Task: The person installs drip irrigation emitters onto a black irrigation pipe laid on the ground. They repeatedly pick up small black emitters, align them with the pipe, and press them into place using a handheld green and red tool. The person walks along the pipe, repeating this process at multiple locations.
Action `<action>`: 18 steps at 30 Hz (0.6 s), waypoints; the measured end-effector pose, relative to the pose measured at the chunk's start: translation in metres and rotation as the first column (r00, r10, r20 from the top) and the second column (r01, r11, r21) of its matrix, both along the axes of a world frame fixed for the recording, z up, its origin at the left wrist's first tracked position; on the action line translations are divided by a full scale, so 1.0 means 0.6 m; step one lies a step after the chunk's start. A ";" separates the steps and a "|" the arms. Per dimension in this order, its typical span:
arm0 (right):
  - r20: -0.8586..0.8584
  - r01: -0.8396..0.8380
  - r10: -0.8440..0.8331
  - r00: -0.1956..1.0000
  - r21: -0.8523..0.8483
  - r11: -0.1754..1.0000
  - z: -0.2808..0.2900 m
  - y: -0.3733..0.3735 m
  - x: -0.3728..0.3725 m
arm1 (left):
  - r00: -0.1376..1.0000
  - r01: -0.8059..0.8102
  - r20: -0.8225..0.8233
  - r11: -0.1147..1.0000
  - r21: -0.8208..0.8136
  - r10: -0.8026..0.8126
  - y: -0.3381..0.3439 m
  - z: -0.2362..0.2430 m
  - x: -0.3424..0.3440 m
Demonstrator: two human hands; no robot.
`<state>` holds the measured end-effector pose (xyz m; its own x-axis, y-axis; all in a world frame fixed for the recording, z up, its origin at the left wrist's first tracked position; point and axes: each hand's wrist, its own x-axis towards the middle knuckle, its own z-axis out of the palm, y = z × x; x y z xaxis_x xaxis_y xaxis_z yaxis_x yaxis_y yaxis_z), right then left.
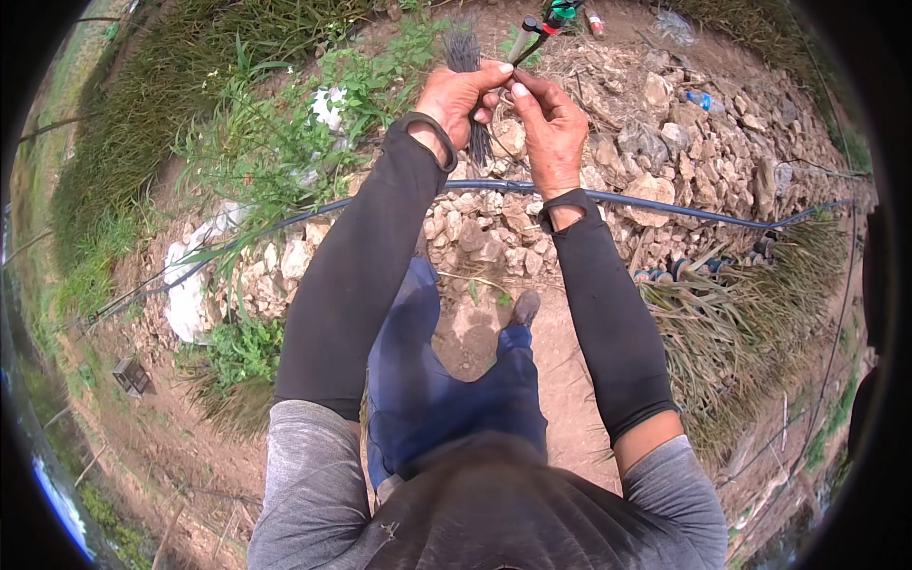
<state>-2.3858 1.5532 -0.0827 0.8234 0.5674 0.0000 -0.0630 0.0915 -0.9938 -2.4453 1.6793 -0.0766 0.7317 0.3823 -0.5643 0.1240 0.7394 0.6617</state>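
Note:
Above the rocks, my two hands meet at the top middle, fingertips nearly touching. A bundle of thin dark wire ties [463, 49] is wrapped in my left hand [454, 103], its ends sticking out above and below the palm. The left thumb and the fingertips of my right hand [556, 138] pinch around the lower end of a thin black tube [534, 50]. At the tube's upper end sits a green sprinkler head [560, 13] with a red ring. Beside the tube is a short grey rod with a dark cap [522, 38]. Exactly what lies between the fingertips is hidden.
A dark blue hose [646, 201] runs across the rock pile [475, 233] below my hands. Leafy weeds [351, 85] and white plastic [185, 294] are on the left. A crushed blue-labelled bottle [703, 101] lies on the right, with dry grass [731, 351] nearer me.

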 end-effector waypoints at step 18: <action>-0.464 0.013 0.015 0.886 0.057 0.998 -0.027 -0.001 0.024 | 0.998 -0.058 0.037 0.998 0.028 0.057 -0.009 -0.006 -0.011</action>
